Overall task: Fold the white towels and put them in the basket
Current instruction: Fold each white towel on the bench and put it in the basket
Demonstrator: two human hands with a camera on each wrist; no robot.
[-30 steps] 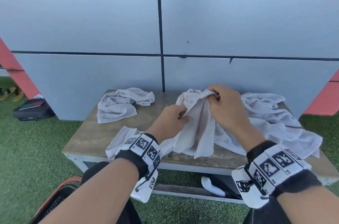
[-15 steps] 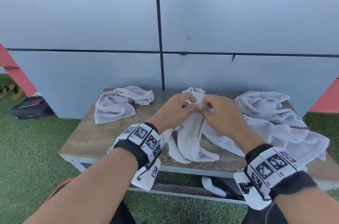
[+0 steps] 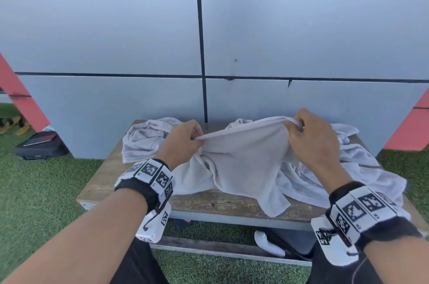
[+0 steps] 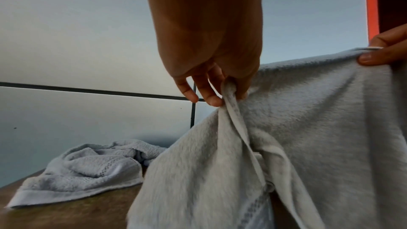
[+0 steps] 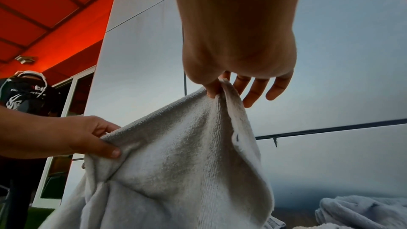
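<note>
A white towel [image 3: 243, 160] is stretched between both hands above the wooden table [image 3: 104, 176]; its lower part drapes onto the tabletop. My left hand [image 3: 189, 138] pinches the left end of its top edge, and my right hand [image 3: 299, 127] pinches the right end, slightly higher. In the left wrist view the left hand [image 4: 229, 91] pinches the towel [image 4: 308, 128] hem. In the right wrist view the right hand [image 5: 216, 88] pinches the towel [image 5: 187, 145] corner with the other fingers loose. No basket is in view.
A crumpled towel [image 3: 144, 139] lies at the table's back left, and a larger heap of towels [image 3: 362, 167] at the right. A grey panelled wall [image 3: 278, 39] stands right behind the table. A black case [image 3: 39, 144] sits on the green turf at left.
My hands, close together on a bunched towel edge before, have moved apart. The top edge is now stretched between them and the towel is spread wider.
</note>
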